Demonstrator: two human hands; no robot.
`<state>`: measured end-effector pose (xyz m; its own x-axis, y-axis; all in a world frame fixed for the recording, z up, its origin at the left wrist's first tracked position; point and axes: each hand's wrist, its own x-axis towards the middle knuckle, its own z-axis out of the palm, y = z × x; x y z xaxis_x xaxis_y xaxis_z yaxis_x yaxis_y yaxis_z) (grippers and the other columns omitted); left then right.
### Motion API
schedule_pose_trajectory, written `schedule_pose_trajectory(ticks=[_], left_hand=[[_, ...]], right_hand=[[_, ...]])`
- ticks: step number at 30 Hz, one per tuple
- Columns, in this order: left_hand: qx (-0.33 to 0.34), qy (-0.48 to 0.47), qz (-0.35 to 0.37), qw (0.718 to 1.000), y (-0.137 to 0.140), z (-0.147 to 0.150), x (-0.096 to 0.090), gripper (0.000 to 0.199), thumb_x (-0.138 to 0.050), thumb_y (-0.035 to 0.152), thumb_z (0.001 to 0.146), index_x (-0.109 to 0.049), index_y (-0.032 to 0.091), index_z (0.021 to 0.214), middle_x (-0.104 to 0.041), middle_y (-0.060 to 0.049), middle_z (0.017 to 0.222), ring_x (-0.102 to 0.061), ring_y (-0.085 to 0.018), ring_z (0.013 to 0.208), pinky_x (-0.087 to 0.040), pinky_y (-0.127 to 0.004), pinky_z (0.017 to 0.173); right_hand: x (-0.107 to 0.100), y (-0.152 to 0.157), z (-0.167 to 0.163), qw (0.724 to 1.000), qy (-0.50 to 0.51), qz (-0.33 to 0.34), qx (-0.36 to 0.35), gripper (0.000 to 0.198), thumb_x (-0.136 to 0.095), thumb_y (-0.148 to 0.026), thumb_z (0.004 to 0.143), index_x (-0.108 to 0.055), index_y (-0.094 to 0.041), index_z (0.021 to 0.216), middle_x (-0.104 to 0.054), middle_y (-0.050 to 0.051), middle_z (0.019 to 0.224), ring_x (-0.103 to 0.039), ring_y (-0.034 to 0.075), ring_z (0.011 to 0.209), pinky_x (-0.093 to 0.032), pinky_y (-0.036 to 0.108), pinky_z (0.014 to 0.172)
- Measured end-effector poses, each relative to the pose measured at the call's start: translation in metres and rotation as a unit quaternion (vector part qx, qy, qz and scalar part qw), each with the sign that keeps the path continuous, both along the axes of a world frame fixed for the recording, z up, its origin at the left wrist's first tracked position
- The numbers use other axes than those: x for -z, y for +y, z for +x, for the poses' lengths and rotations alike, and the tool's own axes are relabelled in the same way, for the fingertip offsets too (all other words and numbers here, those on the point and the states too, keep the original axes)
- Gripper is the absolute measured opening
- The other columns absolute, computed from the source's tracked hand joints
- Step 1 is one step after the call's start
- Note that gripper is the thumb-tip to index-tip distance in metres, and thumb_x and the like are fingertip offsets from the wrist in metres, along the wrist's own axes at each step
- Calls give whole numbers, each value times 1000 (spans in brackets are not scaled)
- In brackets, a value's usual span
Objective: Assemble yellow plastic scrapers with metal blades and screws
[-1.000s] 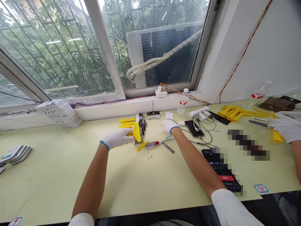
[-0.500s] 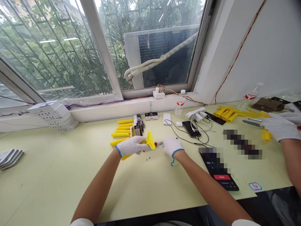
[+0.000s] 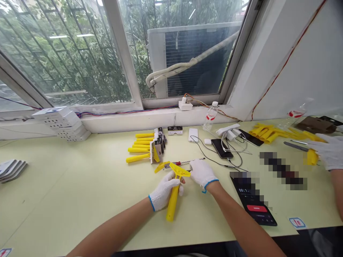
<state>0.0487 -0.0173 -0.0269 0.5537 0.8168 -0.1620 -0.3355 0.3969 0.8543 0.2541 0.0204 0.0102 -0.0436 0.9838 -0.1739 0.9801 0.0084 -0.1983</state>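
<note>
My left hand (image 3: pixel 164 191), in a white glove with a blue cuff, is closed round a yellow scraper (image 3: pixel 173 201). The scraper's wide head points away from me and its handle towards me. Close by on the right, my gloved right hand (image 3: pixel 203 173) is closed at the head's right end. A small dark bit shows at its fingertips, too hidden to name. Just beyond the hands lie a screwdriver (image 3: pixel 184 162) with a red handle and a loose yellow piece (image 3: pixel 161 166). Several yellow scrapers with black-and-white cards (image 3: pixel 140 149) lie in a row behind.
Phones (image 3: pixel 222 148), cables and a white power bank (image 3: pixel 193 135) lie at the back right, near a water bottle (image 3: pixel 210 116). A tablet-like timer screen (image 3: pixel 254 203) lies right of me. White boxes (image 3: pixel 65 123) are stacked back left. A co-worker's gloved hand (image 3: pixel 328 151) works far right.
My left hand has come nearer to me, and the scraper has turned so its handle points towards me. My right hand has shifted slightly right and nearer. The view has also moved a little.
</note>
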Motion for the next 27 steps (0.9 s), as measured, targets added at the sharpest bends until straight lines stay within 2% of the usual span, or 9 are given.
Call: schedule_pose_trajectory(ticks=[4,8,10,12,13,15,18,22,27], left_hand=[[5,21,-4,1000,2,-7,1,34,-77,34,81,-63,16,106,-69,-7,101,-64,-11,62,-48,-26,65],[39,84,18,995,5,-23,1,37,-79,40,79,-67,16,104,-69,-5,91,-63,-12,58,-48,-25,59],[72,134,63,986,7,-31,-3,34,-77,38,80,-71,14,104,-69,-5,87,-61,-12,55,-48,-24,55],[100,178,88,975,10,-37,-6,30,-74,36,82,-74,14,101,-68,-4,83,-59,-11,53,-49,-24,52],[114,197,91,970,11,-40,-8,27,-73,36,82,-74,14,98,-67,-3,81,-59,-11,52,-50,-24,51],[144,225,87,960,13,-43,-9,25,-73,37,82,-74,15,95,-67,-3,80,-59,-12,52,-51,-24,49],[178,242,85,950,16,-45,-9,27,-75,38,80,-75,15,94,-70,-4,80,-62,-13,53,-52,-24,50],[201,261,84,940,18,-45,-10,24,-72,37,80,-75,14,87,-70,-5,74,-62,-14,50,-52,-25,49],[209,296,107,926,18,-44,-16,22,-69,36,83,-72,15,81,-67,-3,68,-62,-15,51,-50,-25,50]], right_hand=[[-7,-11,17,994,110,-24,-5,39,-68,-48,104,-72,-14,121,-73,10,120,-70,18,108,-60,37,99],[-2,-24,18,969,240,-54,-27,17,-63,-29,93,-72,-16,89,-73,3,84,-68,14,79,-53,23,70],[5,-29,10,883,453,-117,-28,9,-61,-24,80,-66,-16,82,-65,0,74,-60,12,69,-46,22,63],[13,-32,-2,823,549,-139,-29,16,-65,-30,73,-63,-16,79,-59,-2,71,-49,8,62,-37,21,58],[16,-33,-8,797,581,-162,-30,21,-67,-33,72,-63,-15,82,-59,-3,71,-45,6,59,-34,20,57],[23,-35,-20,767,620,-166,-29,28,-70,-35,73,-67,-15,91,-64,-1,78,-50,8,63,-38,21,60],[33,-38,-31,765,632,-123,-27,30,-76,-34,74,-68,-16,96,-69,2,89,-64,13,78,-50,26,75],[43,-41,-31,775,618,-120,-50,27,-76,-34,81,-70,-17,102,-68,0,88,-62,13,76,-50,26,71],[35,-43,-26,782,607,-120,-79,29,-75,-30,84,-71,-15,108,-69,1,91,-60,10,78,-50,24,74]])
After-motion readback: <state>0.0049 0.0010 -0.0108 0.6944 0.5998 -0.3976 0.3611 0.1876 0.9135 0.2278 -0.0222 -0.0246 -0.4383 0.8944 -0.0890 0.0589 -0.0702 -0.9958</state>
